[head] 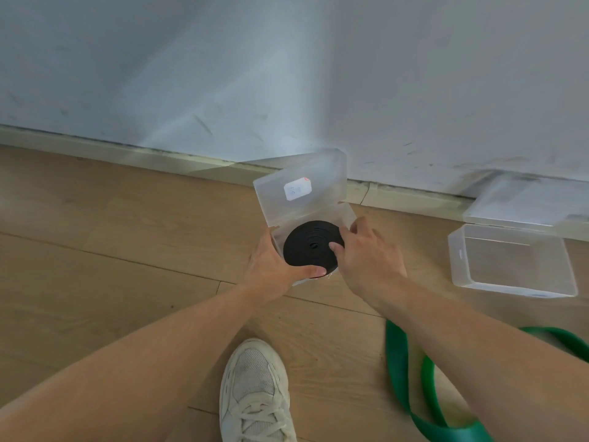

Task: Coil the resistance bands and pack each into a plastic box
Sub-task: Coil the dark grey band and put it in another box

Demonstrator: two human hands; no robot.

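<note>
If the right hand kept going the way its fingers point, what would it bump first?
Probably the black coiled band: the right hand points down and left at it, fingertips already on its edge inside the clear box. Depth is hard to judge.

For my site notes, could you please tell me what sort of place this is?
Probably a sparse indoor room, worked at floor level: wood-look plank floor, a scuffed pale wall with a baseboard, and a sneaker on the planks. No furniture shows.
</note>
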